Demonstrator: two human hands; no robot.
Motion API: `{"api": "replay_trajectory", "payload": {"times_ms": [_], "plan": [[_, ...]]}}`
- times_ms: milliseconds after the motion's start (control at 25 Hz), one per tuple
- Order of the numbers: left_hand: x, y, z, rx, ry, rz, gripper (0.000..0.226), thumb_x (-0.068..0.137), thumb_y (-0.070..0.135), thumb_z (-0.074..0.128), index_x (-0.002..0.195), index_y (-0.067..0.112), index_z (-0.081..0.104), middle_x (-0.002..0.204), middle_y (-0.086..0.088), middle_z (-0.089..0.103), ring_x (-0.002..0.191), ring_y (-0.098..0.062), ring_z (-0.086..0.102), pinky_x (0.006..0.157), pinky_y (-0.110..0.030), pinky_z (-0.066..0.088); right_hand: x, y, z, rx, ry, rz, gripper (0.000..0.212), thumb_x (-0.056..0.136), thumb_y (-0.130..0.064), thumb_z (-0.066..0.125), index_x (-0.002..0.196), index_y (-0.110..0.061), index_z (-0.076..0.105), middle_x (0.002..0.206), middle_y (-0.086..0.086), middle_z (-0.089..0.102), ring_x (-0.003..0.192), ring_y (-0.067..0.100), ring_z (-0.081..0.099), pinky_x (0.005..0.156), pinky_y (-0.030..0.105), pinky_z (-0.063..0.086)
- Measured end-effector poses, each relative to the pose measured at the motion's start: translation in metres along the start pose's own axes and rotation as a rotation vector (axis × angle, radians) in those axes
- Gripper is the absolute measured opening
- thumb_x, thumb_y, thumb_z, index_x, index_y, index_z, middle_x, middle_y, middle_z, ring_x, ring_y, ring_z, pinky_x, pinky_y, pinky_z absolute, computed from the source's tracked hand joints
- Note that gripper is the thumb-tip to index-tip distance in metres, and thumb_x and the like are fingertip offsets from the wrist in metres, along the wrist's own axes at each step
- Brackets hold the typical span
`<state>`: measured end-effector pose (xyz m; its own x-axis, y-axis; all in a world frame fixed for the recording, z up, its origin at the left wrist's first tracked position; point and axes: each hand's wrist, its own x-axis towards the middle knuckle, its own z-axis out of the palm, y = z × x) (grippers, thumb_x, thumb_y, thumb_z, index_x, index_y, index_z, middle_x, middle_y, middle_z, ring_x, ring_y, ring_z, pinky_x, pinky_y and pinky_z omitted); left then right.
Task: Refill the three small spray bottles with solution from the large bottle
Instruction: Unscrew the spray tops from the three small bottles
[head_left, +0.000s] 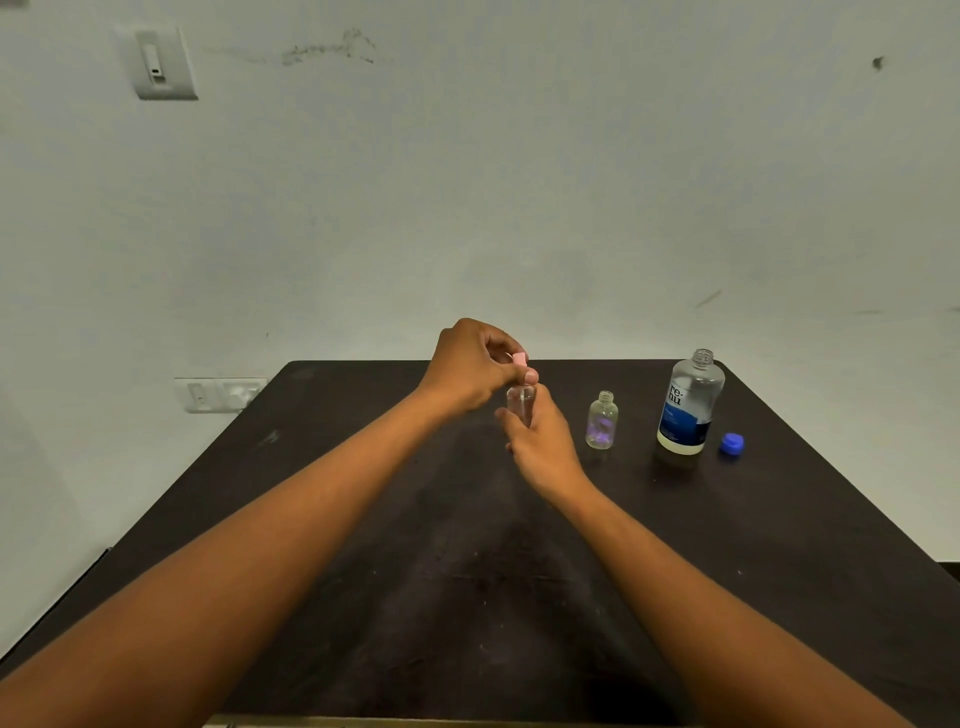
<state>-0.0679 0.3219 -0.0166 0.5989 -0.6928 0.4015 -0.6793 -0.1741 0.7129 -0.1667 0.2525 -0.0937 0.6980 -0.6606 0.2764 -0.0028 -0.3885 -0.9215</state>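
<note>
My right hand (543, 447) grips a small clear spray bottle (520, 402) upright above the dark table (363, 519). My left hand (470, 371) pinches the pink spray top (519, 358) sitting at that bottle's neck. A second small clear bottle (601, 421) stands uncapped on the table to the right. Further right stands the large clear bottle (691, 402) with a blue label and no cap. Its blue cap (732, 443) lies on the table beside it. A third small bottle is not in view.
The table's far edge meets a pale wall. Wall sockets (221, 395) sit at the table's back left corner, and a switch plate (163, 62) is high on the wall.
</note>
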Motion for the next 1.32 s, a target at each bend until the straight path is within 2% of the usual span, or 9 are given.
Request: {"api": "replay_trajectory", "payload": {"times_ms": [120, 240, 360, 440, 600, 800, 1040, 1200, 1320], "plan": [[0.002, 0.003, 0.002, 0.055, -0.003, -0.006, 0.031, 0.075, 0.036, 0.089, 0.094, 0.016, 0.077, 0.086, 0.007, 0.073, 0.077, -0.004, 0.068, 0.066, -0.014, 0.051, 0.001, 0.000, 0.002, 0.009, -0.006, 0.015, 0.028, 0.102, -0.021, 0.057, 0.130, -0.020, 0.051, 0.117, 0.000, 0.064, 0.108, 0.017, 0.063, 0.095, 0.045, 0.057], [0.005, 0.009, -0.012, -0.038, -0.144, 0.062, 0.028, 0.087, 0.018, 0.080, 0.115, 0.022, 0.076, 0.110, 0.010, 0.075, 0.100, -0.002, 0.069, 0.078, -0.011, 0.053, 0.003, -0.001, 0.000, 0.008, 0.006, -0.015, 0.022, 0.102, -0.023, 0.058, 0.123, -0.021, 0.051, 0.105, -0.005, 0.060, 0.096, 0.013, 0.061, 0.091, 0.044, 0.058], [0.009, 0.013, -0.020, -0.013, -0.216, 0.088, 0.026, 0.091, 0.002, 0.072, 0.112, 0.016, 0.079, 0.106, 0.006, 0.077, 0.098, 0.000, 0.071, 0.080, -0.010, 0.055, 0.005, -0.004, 0.000, -0.002, 0.009, -0.015, 0.021, 0.102, -0.023, 0.058, 0.121, -0.019, 0.050, 0.100, -0.003, 0.058, 0.091, 0.014, 0.060, 0.089, 0.044, 0.059], [0.009, 0.013, -0.016, 0.006, -0.125, 0.061, 0.012, 0.087, 0.014, 0.080, 0.099, 0.014, 0.081, 0.092, 0.006, 0.078, 0.085, -0.003, 0.073, 0.079, -0.020, 0.061, 0.003, -0.006, 0.001, 0.010, 0.001, -0.022, 0.019, 0.102, -0.023, 0.058, 0.119, -0.023, 0.049, 0.098, -0.006, 0.057, 0.091, 0.014, 0.060, 0.088, 0.044, 0.059], [0.008, 0.005, -0.005, 0.111, 0.015, -0.009, 0.032, 0.075, 0.047, 0.087, 0.082, 0.017, 0.077, 0.078, 0.006, 0.075, 0.074, -0.007, 0.072, 0.069, -0.024, 0.059, 0.001, -0.006, 0.000, 0.013, 0.001, -0.017, 0.020, 0.101, -0.023, 0.059, 0.117, -0.027, 0.048, 0.100, -0.010, 0.057, 0.096, 0.015, 0.061, 0.090, 0.044, 0.058], [0.004, 0.002, -0.019, -0.200, -0.260, 0.041, 0.033, 0.090, 0.001, 0.073, 0.120, 0.014, 0.075, 0.112, 0.003, 0.077, 0.103, -0.003, 0.072, 0.088, -0.016, 0.057, 0.004, -0.005, -0.004, 0.006, 0.007, 0.001, 0.018, 0.102, -0.025, 0.058, 0.117, -0.022, 0.050, 0.100, -0.004, 0.058, 0.095, 0.022, 0.062, 0.089, 0.047, 0.059], [0.008, 0.002, -0.007, -0.092, -0.069, -0.084, 0.032, 0.075, 0.033, 0.090, 0.093, 0.011, 0.075, 0.084, 0.001, 0.073, 0.075, -0.012, 0.068, 0.068, -0.024, 0.055, 0.004, -0.007, -0.001, 0.025, -0.011, 0.010, 0.022, 0.101, -0.023, 0.059, 0.122, -0.021, 0.052, 0.106, -0.003, 0.061, 0.099, 0.016, 0.063, 0.090, 0.046, 0.058], [0.008, 0.002, -0.020, -0.374, -0.191, -0.057, 0.029, 0.088, 0.004, 0.077, 0.116, 0.009, 0.074, 0.109, -0.006, 0.078, 0.103, -0.016, 0.075, 0.078, -0.019, 0.058, 0.005, -0.007, -0.002, 0.010, 0.003, 0.006, 0.018, 0.101, -0.024, 0.059, 0.116, -0.018, 0.052, 0.098, -0.003, 0.057, 0.089, 0.014, 0.059, 0.088, 0.046, 0.059], [0.005, 0.000, -0.021, -0.407, -0.261, -0.034, 0.034, 0.088, -0.007, 0.071, 0.119, 0.006, 0.074, 0.111, -0.007, 0.078, 0.105, -0.014, 0.075, 0.086, -0.023, 0.059, 0.005, -0.007, -0.003, 0.012, 0.003, 0.006, 0.017, 0.101, -0.024, 0.059, 0.115, -0.019, 0.053, 0.099, 0.001, 0.059, 0.093, 0.021, 0.062, 0.089, 0.047, 0.059]]}}
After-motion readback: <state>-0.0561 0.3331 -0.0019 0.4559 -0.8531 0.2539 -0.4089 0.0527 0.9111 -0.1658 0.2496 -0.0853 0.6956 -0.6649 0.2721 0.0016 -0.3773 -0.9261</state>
